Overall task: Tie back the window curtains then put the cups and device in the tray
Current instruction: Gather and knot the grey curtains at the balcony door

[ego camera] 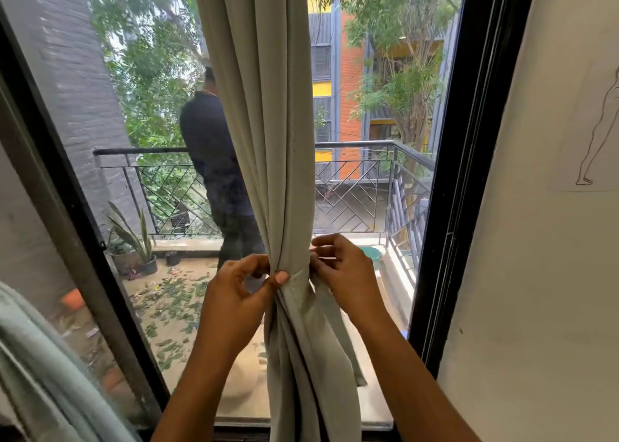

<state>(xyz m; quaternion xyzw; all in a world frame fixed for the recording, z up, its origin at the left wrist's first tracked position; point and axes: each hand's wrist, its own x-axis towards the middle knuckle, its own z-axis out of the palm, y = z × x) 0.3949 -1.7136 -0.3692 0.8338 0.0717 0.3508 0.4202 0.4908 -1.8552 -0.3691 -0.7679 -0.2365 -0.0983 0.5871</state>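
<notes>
A grey-beige curtain (268,123) hangs gathered into a bunch in front of the window. A fabric tie band (298,282) of the same cloth wraps its waist. My left hand (241,287) grips the bunch from the left, thumb pressed on the band. My right hand (345,267) pinches the band's end at the right side of the bunch. A loose strip of the band hangs down below my right hand. No cups, device or tray are in view.
A black window frame (469,173) stands to the right, with a white wall and a line drawing (599,133) beyond. Another pale curtain (43,374) hangs at lower left. Outside, a person (214,160) stands on the balcony by a railing (355,194) and potted plants (140,250).
</notes>
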